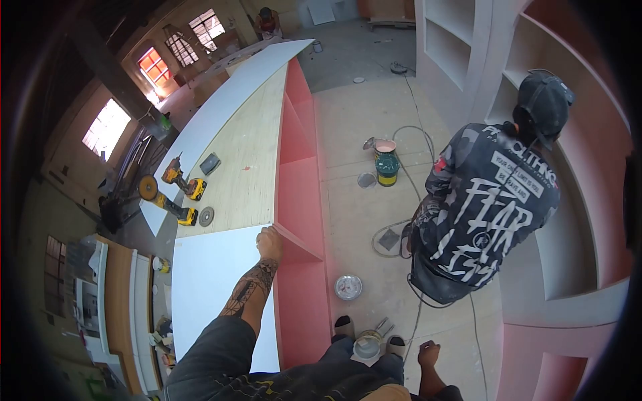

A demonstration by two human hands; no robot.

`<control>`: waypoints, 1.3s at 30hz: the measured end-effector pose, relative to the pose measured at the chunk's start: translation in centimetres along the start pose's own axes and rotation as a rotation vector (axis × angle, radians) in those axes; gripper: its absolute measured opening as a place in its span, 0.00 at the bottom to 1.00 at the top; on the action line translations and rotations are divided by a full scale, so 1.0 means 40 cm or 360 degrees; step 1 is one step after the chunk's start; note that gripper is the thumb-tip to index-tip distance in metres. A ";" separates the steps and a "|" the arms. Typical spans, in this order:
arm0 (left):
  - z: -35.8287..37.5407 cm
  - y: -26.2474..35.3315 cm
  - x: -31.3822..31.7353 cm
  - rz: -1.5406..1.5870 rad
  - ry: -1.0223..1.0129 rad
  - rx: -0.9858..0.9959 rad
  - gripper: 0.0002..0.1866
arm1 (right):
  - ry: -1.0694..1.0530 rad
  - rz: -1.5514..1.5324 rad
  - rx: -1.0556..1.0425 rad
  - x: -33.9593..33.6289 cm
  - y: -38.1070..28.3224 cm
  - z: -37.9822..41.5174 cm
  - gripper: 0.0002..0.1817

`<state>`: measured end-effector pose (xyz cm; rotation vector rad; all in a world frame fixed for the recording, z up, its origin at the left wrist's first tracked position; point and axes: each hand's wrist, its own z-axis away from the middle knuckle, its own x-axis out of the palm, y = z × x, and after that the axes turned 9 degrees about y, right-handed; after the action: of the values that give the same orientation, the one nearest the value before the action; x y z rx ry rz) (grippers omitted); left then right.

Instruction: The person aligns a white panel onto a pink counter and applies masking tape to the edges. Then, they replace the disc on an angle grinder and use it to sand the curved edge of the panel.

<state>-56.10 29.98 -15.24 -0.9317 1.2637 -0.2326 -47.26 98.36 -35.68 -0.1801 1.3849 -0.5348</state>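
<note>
My left hand [269,243] is at the inner corner of a white sheet [217,281], where it meets the bare plywood top [244,160] of a long pink cabinet [301,294]. Its fingers are bent together at the edge; anything between them is too small to make out. My right hand [429,353] hangs low beside my leg, fingers curled, touching no surface; its contents are hidden. On the plywood lie a cordless drill [184,179], an angle grinder [167,202], a round disc [206,216] and a dark block [210,164].
A co-worker [488,194] crouches at right, facing pink-and-white shelving [555,220]. On the floor are a green paint bucket [386,168], a round tin [348,287], a container [367,345] by my feet, and cables [431,144]. Another person [268,23] is far back.
</note>
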 end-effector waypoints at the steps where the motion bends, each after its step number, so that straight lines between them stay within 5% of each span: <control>1: -0.003 0.011 0.012 0.0019 -0.0009 -0.0030 0.15 | 0.0014 -0.0035 0.0007 0.000 -0.001 0.008 0.07; 5: 0.068 -0.005 -0.059 0.0897 0.0137 -0.0506 0.27 | -0.0025 -0.0184 -0.0185 0.020 0.024 0.020 0.06; 9: 0.222 0.014 -0.016 0.1326 0.0373 -0.0604 0.44 | -0.0166 -0.0502 -0.0161 -0.016 0.006 0.018 0.05; 16: 0.292 -0.101 -0.063 0.1163 -0.0263 -0.0723 0.56 | -0.0153 -0.0547 -0.0192 -0.175 0.064 0.041 0.10; 21: 0.346 0.003 -0.073 0.1285 0.0291 -0.0842 0.53 | -0.0009 -0.0543 -0.0230 -0.193 0.242 0.048 0.11; 23: 0.351 0.020 -0.087 0.1404 0.0083 -0.0464 0.49 | -0.0062 -0.0563 -0.0038 -0.235 0.261 0.056 0.12; 27: 0.387 -0.008 -0.066 0.1351 0.0100 -0.0639 0.46 | 0.0070 -0.0548 -0.0361 -0.230 0.303 0.059 0.13; 29: 0.383 -0.035 -0.069 0.1365 0.0039 -0.0763 0.46 | -0.0083 -0.0670 0.0068 -0.259 0.257 0.063 0.14; 35: 0.375 0.044 -0.087 0.1407 0.0062 -0.0798 0.48 | -0.0089 -0.0935 0.0047 -0.201 0.220 0.090 0.12; 39: 0.344 -0.059 -0.150 0.1287 -0.0440 -0.0774 0.48 | -0.0231 -0.0889 0.0100 -0.141 0.294 0.066 0.14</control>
<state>-45.16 38.67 -9.24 -0.7453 1.3571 0.8411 -42.22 110.69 -35.18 -0.5526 1.1677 -1.0056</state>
